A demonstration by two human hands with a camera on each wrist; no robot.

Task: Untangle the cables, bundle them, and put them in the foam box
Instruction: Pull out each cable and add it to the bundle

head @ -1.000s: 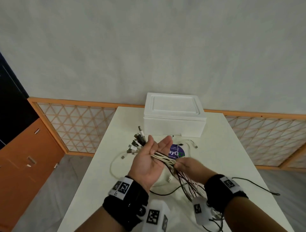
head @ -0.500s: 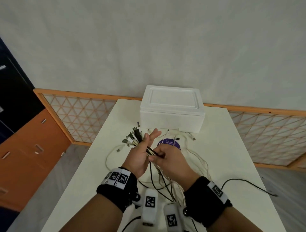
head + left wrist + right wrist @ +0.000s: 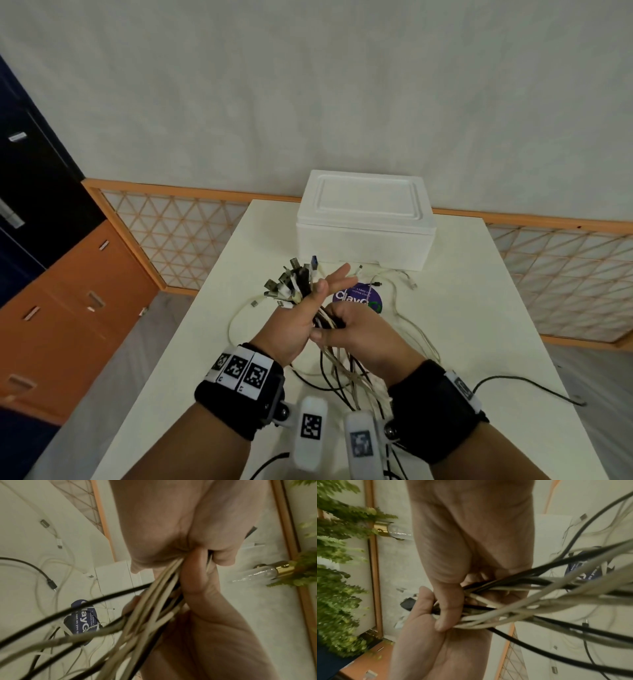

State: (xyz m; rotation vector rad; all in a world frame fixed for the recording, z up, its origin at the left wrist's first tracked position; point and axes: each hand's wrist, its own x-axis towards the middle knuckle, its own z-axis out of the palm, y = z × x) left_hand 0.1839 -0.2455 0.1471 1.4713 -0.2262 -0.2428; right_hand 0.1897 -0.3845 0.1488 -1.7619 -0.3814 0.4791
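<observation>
Both hands are up over the white table (image 3: 479, 308), working one cable bundle (image 3: 322, 320) of mixed black and white leads. Left hand (image 3: 301, 322) has the bundle lying across its palm, thumb over it near the plug ends, the outer fingers stretched forward rather than curled; USB plugs (image 3: 291, 281) fan out past its fingertips. Right hand (image 3: 356, 330) is wrapped round the same bundle just behind the left, thumb pressed across the strands, clear in the right wrist view (image 3: 447, 609). Tails hang loose below both wrists and cross each other, so not untangled yet. More white cables (image 3: 397, 284) lie on the table by the round purple sticker (image 3: 358, 297), and a black cable (image 3: 527, 387) trails to the right edge. Foam box (image 3: 364, 226) sits at the far end of the table, lid on, well apart from the hands. My read: mid-gather, plug ends being aligned. To do it well: clamp left near the plugs, slide right down the tails to comb out crossings, don't yank, since snagged plugs will tighten knots. Pick up the strays before coiling. Lid needs to come off first.
</observation>
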